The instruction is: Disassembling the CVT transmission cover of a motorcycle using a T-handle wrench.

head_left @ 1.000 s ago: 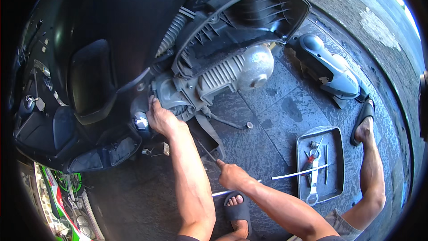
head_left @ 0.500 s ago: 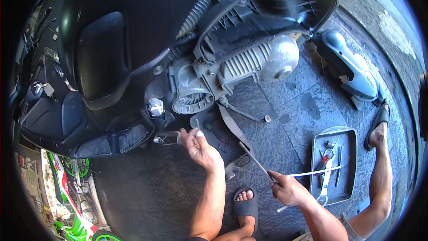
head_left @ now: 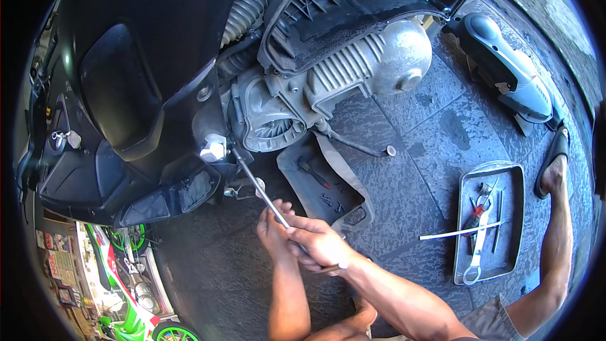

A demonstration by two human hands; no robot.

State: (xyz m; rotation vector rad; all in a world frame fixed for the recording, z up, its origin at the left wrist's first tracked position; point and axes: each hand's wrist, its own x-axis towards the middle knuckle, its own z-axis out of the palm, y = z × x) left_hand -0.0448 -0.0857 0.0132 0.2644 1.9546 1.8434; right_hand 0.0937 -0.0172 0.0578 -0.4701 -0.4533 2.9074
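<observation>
My right hand is closed round the handle end of a long metal T-handle wrench. Against the lower part of the same shaft, my left hand has its fingers curled. The shaft slants up to the left, its tip beside the scooter's dark lower body, close to the engine with its exposed fan. Whether the tip sits on a bolt is too small to tell. Just left of it shows a shiny white faceted part.
A grey plastic cover with small bolts lies under the engine. To the right stands a metal tray of tools, a pale bar across its rim. A removed silver cover lies beyond. Lower left is a green motorbike.
My right hand has brought the wrench up and left to the scooter. My left hand, raised and apart before, has dropped to the shaft. The view has shifted slightly.
</observation>
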